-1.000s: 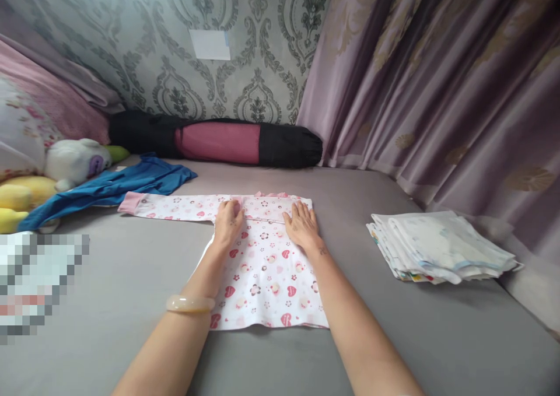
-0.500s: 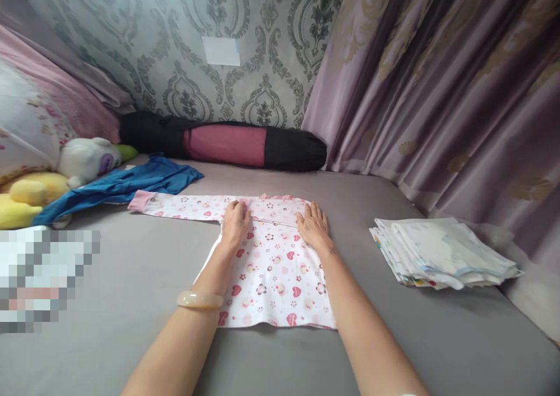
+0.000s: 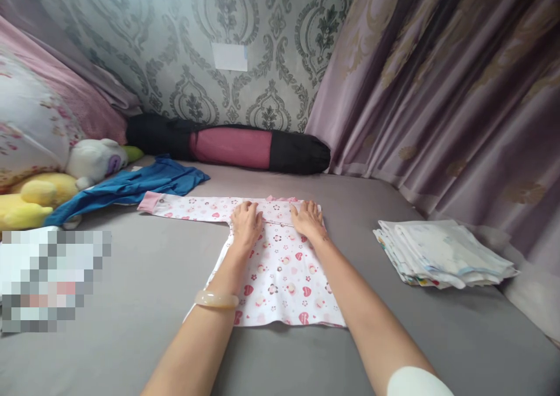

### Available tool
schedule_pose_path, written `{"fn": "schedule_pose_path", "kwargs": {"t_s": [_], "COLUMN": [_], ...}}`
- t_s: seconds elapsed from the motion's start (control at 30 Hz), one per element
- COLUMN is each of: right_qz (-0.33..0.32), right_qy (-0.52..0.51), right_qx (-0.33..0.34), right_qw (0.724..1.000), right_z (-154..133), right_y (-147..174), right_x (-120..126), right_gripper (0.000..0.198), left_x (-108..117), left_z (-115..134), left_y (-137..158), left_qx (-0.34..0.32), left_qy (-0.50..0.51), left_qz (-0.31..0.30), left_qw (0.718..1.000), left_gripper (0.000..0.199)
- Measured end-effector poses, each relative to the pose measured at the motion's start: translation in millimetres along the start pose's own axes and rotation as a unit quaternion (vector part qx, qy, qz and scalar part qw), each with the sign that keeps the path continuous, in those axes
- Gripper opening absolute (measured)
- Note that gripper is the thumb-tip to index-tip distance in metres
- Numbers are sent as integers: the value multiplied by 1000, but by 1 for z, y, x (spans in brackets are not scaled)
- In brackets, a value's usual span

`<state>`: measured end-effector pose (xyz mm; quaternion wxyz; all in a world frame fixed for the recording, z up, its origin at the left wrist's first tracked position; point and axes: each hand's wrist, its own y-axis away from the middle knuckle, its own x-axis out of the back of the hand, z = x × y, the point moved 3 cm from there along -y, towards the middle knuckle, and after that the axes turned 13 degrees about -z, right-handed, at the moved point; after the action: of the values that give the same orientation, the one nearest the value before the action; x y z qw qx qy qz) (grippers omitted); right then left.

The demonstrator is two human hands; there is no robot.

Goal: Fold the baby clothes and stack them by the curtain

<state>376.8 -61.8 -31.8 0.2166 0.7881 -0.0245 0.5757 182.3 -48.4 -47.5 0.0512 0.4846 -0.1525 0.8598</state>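
A child's long-sleeved shirt point(image 3: 282, 279), white with pink hearts and flowers, lies flat on the grey bed sheet point(image 3: 131, 279). One sleeve with a pink cuff stretches out to the left; the right side is folded in, so no sleeve sticks out there. My left hand point(image 3: 247, 224) rests on the upper left of the shirt where the sleeve joins, fingers spread. On the upper right edge lies my right hand point(image 3: 308, 218), palm down with its fingers stretched out. A pale bangle circles my left wrist.
Folded white cloths point(image 3: 441, 253) are stacked at the right. A blue garment point(image 3: 144, 183), a white plush toy point(image 3: 96, 160) and a yellow plush toy point(image 3: 39, 198) lie at the left. Against the wall sits a long black-and-red bag point(image 3: 231, 147). Curtains point(image 3: 394, 93) hang at right.
My right hand has slid slightly inward over the shirt's upper edge, and the hands are a little closer together. The whole view has shifted slightly.
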Motion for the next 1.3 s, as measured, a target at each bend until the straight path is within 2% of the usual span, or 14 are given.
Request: {"fn": "schedule_pose_path", "kwargs": {"t_s": [0.13, 0.27, 0.43, 0.63, 0.8, 1.0, 1.3], "right_qz": [24, 53, 79, 74, 59, 21, 30], "right_qy": [-52, -59, -34, -31, -35, -25, -13], "right_qx": [-43, -76, -83, -94, -69, 27, 18], "right_qw": [997, 994, 993, 992, 995, 999, 999], "right_z": [-15, -21, -23, -23, -28, -50, -54], "right_y": [-8, -14, -15, -17, -11, 2, 3], "right_x": [-7, -14, -22, -20, -17, -28, -35], "right_gripper": [83, 90, 89, 86, 78, 68, 67], "left_x": [-6, -14, -19, -21, -20, -24, -25], "left_z": [2, 2, 0, -2, -5, -12, -15], "left_y": [1, 1, 0, -1, -4, -7, -7], "left_qx": [-22, -22, -24, -21, -47, -58, -70], "left_qy": [-11, -28, -28, -17, 20, 34, 65], "left_qz": [-51, -80, -83, -74, -50, -31, -10], "left_qw": [998, 996, 996, 997, 997, 997, 995], "left_gripper": [30, 30, 29, 25, 22, 27, 28]}}
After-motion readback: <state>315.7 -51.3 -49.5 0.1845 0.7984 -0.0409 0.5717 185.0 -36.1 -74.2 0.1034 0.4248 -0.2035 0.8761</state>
